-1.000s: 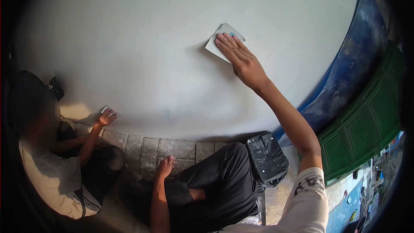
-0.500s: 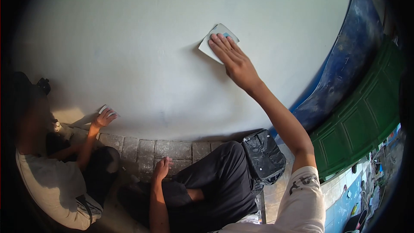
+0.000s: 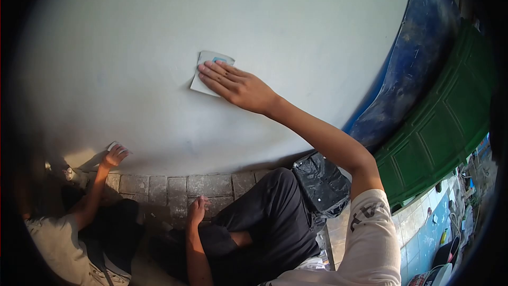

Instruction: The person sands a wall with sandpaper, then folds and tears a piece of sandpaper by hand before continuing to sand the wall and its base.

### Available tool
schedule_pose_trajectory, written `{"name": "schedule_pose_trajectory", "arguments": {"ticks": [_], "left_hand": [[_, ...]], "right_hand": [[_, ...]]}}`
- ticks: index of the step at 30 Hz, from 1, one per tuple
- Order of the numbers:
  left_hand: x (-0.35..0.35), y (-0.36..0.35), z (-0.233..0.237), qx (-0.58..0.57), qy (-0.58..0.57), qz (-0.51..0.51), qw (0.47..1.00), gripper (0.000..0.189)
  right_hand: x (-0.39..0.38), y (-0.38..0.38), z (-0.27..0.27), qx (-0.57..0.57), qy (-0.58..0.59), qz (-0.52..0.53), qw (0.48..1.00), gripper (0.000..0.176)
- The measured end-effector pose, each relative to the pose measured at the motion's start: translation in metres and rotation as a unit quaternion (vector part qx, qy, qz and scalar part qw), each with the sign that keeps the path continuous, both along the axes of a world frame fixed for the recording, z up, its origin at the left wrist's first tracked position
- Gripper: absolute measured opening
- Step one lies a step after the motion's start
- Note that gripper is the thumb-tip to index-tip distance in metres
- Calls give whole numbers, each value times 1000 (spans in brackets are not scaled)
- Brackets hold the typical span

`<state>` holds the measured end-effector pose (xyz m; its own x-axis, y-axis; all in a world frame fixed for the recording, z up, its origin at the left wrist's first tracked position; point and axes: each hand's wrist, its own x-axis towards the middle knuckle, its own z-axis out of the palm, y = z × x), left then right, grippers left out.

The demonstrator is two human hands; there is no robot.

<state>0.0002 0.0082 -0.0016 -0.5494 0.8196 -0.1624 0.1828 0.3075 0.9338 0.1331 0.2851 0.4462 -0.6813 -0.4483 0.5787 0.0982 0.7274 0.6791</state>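
My right hand (image 3: 233, 82) lies flat on a pale sheet of sandpaper (image 3: 214, 55) with a blue printed mark, pressing it against the white wall (image 3: 296, 21). The fingers are close together across the sheet, and its underside is hidden. Low in the middle, my left hand (image 3: 197, 210) hangs relaxed near my bent leg, its fingers loosely curled and partly hidden. Nothing shows in it.
On the left a co-worker's hand (image 3: 115, 155) holds a small pale sheet (image 3: 112, 145) to the wall. A black plastic-covered object (image 3: 320, 182) stands by my knee. Grey paving blocks (image 3: 211, 185) run along the wall's foot. Blue (image 3: 407, 58) and green panels (image 3: 439, 122) stand right.
My right hand has slid the sandpaper left and slightly down across the wall. My left hand stays about where it was. The view has shifted a little, and the co-worker's hand appears lower left.
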Motion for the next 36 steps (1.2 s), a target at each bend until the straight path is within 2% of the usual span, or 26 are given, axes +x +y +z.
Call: {"name": "schedule_pose_trajectory", "arguments": {"ticks": [3, 4, 7, 9, 13, 15, 16, 20, 25, 27, 28, 32, 33, 35, 36], "left_hand": [[1, 4, -2, -1, 12, -9, 1000, 49], [1, 5, 1, -5, 12, -13, 1000, 49], [1, 4, 1, -8, 14, -4, 1000, 49], [2, 2, 0, 7, 10, -12, 1000, 48], [5, 5, 8, 7, 18, -6, 1000, 48], [3, 1, 5, 11, 19, -3, 1000, 49], [2, -3, 1, 7, 21, -5, 1000, 49], [0, 4, 4, 8, 12, -12, 1000, 50], [2, 2, 10, 6, 13, -7, 1000, 50], [3, 4, 12, 2, 25, -4, 1000, 50], [4, 7, 12, 7, 23, 1, 1000, 50], [4, 0, 11, -7, 22, -2, 1000, 49], [4, 4, 13, -5, 22, -7, 1000, 49], [6, 4, 20, 0, 19, 2, 1000, 49], [7, 2, 22, -2, 19, 8, 1000, 49]], "right_hand": [[3, 4, 8, 30, -42, 25, 998, 49], [9, 5, 18, -15, -20, 17, 1000, 48], [5, 3, 13, -12, 13, 5, 1000, 49], [3, 7, 5, 18, -9, 15, 1000, 49], [11, 6, 18, -44, 26, 14, 999, 49], [6, 4, 7, -32, 1, 20, 999, 47], [6, 8, 6, 12, -66, 48, 997, 47], [16, 9, 26, -66, 12, 15, 998, 50], [9, 9, 14, 36, -57, 47, 997, 45], [17, 7, 25, -64, 39, 1, 997, 49], [14, 1, 22, -51, 59, -21, 997, 48], [7, 12, 15, 14, -39, 23, 999, 49], [12, 13, 30, 1, 0, 5, 1000, 50], [18, 8, 44, -118, 81, -14, 990, 50], [15, 4, 38, -105, 49, 0, 993, 51]]}}
